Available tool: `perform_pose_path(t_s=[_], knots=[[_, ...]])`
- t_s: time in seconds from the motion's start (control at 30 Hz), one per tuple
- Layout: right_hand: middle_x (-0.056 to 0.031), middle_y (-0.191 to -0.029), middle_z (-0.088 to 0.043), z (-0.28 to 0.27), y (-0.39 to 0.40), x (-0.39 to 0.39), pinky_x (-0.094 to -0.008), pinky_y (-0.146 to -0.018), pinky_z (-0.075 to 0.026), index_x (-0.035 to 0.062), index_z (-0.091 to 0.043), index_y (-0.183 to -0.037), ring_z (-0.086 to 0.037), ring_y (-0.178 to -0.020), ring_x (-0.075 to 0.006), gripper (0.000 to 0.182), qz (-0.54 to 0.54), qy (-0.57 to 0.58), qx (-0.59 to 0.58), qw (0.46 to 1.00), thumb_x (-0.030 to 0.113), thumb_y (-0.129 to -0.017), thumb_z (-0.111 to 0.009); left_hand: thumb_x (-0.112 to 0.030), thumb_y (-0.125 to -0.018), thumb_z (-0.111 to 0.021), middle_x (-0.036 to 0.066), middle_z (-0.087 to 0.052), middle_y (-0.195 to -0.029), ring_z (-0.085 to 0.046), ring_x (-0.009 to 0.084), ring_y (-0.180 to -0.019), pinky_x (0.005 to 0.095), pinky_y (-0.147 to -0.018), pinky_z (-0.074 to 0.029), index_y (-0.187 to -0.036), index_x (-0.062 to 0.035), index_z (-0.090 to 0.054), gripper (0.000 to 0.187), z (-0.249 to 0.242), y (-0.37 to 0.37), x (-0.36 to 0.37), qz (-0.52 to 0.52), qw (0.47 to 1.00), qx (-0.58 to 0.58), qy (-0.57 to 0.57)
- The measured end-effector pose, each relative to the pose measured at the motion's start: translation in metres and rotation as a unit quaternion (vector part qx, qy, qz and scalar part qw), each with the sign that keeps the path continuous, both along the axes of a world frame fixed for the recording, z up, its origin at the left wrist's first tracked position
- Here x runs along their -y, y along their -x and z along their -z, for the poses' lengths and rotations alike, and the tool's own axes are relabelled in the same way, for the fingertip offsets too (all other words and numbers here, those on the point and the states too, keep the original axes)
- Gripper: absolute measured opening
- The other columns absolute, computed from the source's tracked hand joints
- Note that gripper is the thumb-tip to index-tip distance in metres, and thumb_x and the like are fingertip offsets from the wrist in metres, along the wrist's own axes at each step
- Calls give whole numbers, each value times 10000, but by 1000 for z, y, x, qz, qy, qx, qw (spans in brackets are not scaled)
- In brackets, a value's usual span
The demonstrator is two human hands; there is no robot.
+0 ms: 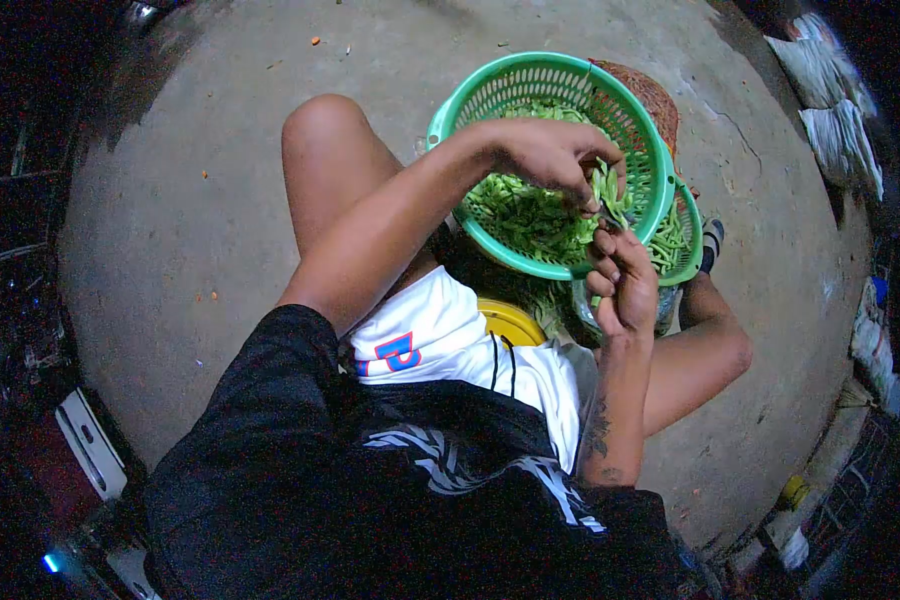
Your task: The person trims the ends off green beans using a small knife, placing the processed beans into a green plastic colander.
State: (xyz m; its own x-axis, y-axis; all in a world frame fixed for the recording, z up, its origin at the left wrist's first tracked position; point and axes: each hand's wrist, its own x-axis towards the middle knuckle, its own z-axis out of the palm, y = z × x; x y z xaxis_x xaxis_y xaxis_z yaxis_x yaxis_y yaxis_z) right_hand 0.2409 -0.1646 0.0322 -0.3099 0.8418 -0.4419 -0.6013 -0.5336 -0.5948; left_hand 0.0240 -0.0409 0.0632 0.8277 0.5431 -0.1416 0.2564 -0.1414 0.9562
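Note:
My left hand [555, 158] reaches over the large green basket [453, 113], its fingers closed round a small bunch of sliced green beans [610, 190]. Just below it, my right hand [625, 278] is curled shut with the palm side up, gripping what looks like a small knife [611, 216]; a dark blade tip shows by the beans, and most of the handle is hidden in the fingers. Cut green beans [530, 215] lie heaped inside the basket under both hands. Whole green beans [667, 243] fill a smaller green basket [694, 225] to the right.
A reddish mesh sack [642, 98] stands behind the large basket. Between my legs is a yellow round object [513, 322]. My bent knees flank the baskets on the concrete floor [220, 150]. Pale sacks [835, 120] lie at the far right.

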Motion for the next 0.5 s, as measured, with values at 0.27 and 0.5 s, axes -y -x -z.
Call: perform_pose_path(t_s=[0.27,0.5], knots=[[30,-841,-519,-6,1,-1,-145,-432,-230,36,-582,-1154,-323,-564,-5,173,3,-2,-32,999,150,-1023,-572,-25,-837,-728,54,-679,-1095,-641,136,-971,314,-833,-542,-1213,-32,-639,387,11,15,-16,-38,996,65,44],[30,-841,-539,-5,2,0,-147,-430,-239,42,-587,-1146,-333,-552,0,160,11,-8,15,1000,149,-1029,-567,-12,-835,-713,57,-692,-1077,-642,145,-973,320,-856,-526,-1210,-40,-652,381,16,12,-15,10,997,63,42]])
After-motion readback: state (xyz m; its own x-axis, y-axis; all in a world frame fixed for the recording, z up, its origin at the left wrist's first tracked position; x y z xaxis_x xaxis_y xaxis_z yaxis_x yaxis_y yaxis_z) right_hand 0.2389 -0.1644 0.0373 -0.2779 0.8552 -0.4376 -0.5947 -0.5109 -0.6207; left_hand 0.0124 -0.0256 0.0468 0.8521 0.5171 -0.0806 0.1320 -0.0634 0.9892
